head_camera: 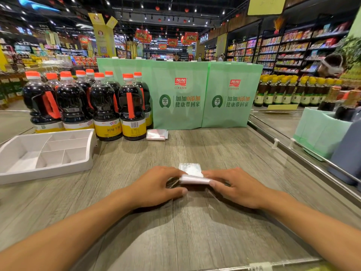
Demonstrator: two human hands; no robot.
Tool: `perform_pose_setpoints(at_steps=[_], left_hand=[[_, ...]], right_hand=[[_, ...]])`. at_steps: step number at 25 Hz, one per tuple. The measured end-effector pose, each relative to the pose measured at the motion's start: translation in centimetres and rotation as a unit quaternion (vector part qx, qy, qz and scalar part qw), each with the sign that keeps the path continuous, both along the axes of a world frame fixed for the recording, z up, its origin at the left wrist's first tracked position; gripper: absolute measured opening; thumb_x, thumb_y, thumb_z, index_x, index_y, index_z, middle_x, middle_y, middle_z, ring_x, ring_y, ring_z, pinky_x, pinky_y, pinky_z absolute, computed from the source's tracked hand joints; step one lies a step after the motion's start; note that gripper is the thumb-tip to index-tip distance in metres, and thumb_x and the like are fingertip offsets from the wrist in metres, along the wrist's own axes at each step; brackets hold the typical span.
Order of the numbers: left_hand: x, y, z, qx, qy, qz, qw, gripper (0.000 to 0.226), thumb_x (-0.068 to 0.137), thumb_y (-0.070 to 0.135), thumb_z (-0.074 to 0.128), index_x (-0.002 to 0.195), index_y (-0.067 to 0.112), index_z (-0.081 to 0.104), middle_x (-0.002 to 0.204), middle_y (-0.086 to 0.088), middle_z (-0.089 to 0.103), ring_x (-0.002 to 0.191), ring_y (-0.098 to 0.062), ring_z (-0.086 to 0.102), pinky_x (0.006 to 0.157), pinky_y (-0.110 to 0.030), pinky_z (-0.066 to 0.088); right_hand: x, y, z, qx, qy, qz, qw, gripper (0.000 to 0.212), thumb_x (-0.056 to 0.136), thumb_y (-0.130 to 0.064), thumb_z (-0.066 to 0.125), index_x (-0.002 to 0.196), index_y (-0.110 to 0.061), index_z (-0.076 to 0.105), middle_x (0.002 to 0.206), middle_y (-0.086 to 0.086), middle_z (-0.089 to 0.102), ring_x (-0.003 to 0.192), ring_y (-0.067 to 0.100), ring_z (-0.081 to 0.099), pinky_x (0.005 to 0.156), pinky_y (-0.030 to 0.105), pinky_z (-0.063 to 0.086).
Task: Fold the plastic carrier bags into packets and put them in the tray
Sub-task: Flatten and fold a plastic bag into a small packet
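Carrier bag [192, 173] of thin white, half-clear plastic lies folded into a small flat packet on the grey wood-grain counter [195, 231], just below the middle of the frame. The left hand [158, 184] holds its left end, fingers curled over the top and thumb stretched along the counter beneath. The right hand [234, 186] pinches the near folded edge between thumb and fingers, lifting that layer slightly off the rest. Both forearms reach in from the lower corners.

At the left edge, well apart from the carrier bag, sits the white plastic tray [46, 174] with dividers forming several compartments. Higher up, near the middle, a second small folded white packet with reddish print [157, 134] rests on the counter against the foot of the pale green paper bags with a red logo [179, 110], which stand upright in a row. Left of them stand the dark sauce bottles with orange caps and yellow labels [105, 106]. On the right, smaller yellow-capped bottles [283, 92] stand beyond a metal rail [293, 153].
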State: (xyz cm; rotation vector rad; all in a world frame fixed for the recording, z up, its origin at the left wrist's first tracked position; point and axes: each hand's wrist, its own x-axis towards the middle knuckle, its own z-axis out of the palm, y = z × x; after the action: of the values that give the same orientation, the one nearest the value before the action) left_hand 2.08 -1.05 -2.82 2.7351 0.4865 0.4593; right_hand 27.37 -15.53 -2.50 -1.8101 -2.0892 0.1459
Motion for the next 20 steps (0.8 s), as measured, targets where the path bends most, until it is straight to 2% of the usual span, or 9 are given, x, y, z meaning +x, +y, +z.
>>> perform_pose_setpoints(at_steps=[2,5,7,9,11,12,14,17,20], left_hand=[[0.1,-0.4,0.1,-0.017,-0.025,0.014,0.999,0.05,0.095,0.055,0.059,0.14,0.034,0.055,0.123,0.017,0.067,0.109,-0.001,0.061,0.096,-0.032,0.05],[0.3,-1.0,0.0,-0.065,-0.072,0.024,0.995,0.052,0.098,0.037,0.065,0.147,0.035,0.047,0.106,0.017,0.072,0.1,0.002,0.063,0.09,-0.02,0.047],[0.4,-1.3,0.0,-0.089,-0.083,0.018,0.992,0.063,0.096,0.034,0.068,0.152,0.035,0.038,0.096,0.018,0.074,0.096,0.005,0.065,0.09,-0.011,0.041],[0.4,-1.4,0.0,-0.104,-0.089,0.013,0.991,0.069,0.095,0.031,0.07,0.154,0.037,0.035,0.091,0.017,0.074,0.096,0.004,0.066,0.095,-0.01,0.041],[0.5,-1.3,-0.2,-0.093,-0.092,0.018,0.991,0.067,0.094,0.029,0.072,0.152,0.035,0.04,0.094,0.017,0.072,0.098,0.002,0.064,0.097,-0.015,0.044],[0.6,-1.4,-0.2,-0.084,-0.088,0.023,0.992,0.066,0.093,0.031,0.072,0.151,0.033,0.042,0.1,0.017,0.07,0.1,0.001,0.062,0.096,-0.017,0.045],[0.8,-1.3,-0.4,-0.055,-0.061,0.041,0.996,0.069,0.093,0.04,0.071,0.154,0.031,0.039,0.11,0.017,0.062,0.103,-0.001,0.056,0.097,-0.022,0.045],[1.0,-1.0,-1.2,0.017,0.006,0.061,0.998,0.079,0.092,0.064,0.058,0.158,0.029,0.031,0.116,0.017,0.049,0.109,-0.007,0.045,0.103,-0.035,0.041],[1.0,-0.8,-1.7,0.064,0.063,0.087,0.992,0.075,0.096,0.071,0.039,0.159,0.032,0.024,0.136,0.013,0.04,0.124,-0.009,0.035,0.111,-0.037,0.033]], right_hand=[[0.0,0.1,-0.2,0.022,0.017,-0.003,1.0,0.061,0.098,-0.073,0.027,0.149,-0.045,0.043,0.111,-0.014,0.073,0.083,0.009,0.067,0.076,0.038,0.055],[-0.4,0.4,-0.4,0.061,0.049,-0.018,0.997,0.046,0.102,-0.053,0.042,0.147,-0.045,0.043,0.089,-0.016,0.073,0.074,0.009,0.067,0.071,0.037,0.056],[-0.8,0.7,-0.5,0.089,0.061,-0.02,0.994,0.052,0.103,-0.037,0.053,0.151,-0.044,0.036,0.068,-0.015,0.066,0.059,0.013,0.061,0.064,0.035,0.055],[-1.0,1.1,-0.6,0.103,0.074,-0.022,0.992,0.06,0.102,-0.028,0.059,0.154,-0.042,0.032,0.06,-0.013,0.06,0.051,0.014,0.054,0.057,0.028,0.05],[-1.1,1.4,-0.8,0.1,0.072,-0.029,0.992,0.06,0.102,-0.026,0.06,0.154,-0.039,0.035,0.066,-0.015,0.061,0.056,0.009,0.055,0.058,0.021,0.044],[-1.2,1.5,-0.9,0.09,0.069,-0.031,0.993,0.059,0.102,-0.028,0.06,0.155,-0.039,0.035,0.074,-0.015,0.062,0.062,0.006,0.057,0.062,0.021,0.046],[-1.3,1.5,-1.2,0.066,0.057,-0.033,0.996,0.062,0.102,-0.033,0.058,0.157,-0.04,0.029,0.089,-0.015,0.06,0.078,0.006,0.058,0.077,0.029,0.051],[-1.3,1.7,-1.5,0.029,0.005,-0.056,0.998,0.065,0.104,-0.043,0.051,0.161,-0.037,0.02,0.111,-0.022,0.05,0.101,0.004,0.046,0.1,0.035,0.043],[-1.3,1.8,-1.5,0.013,-0.052,-0.066,0.996,0.061,0.104,-0.047,0.047,0.16,-0.033,0.025,0.112,-0.021,0.045,0.11,0.006,0.04,0.107,0.04,0.037]])
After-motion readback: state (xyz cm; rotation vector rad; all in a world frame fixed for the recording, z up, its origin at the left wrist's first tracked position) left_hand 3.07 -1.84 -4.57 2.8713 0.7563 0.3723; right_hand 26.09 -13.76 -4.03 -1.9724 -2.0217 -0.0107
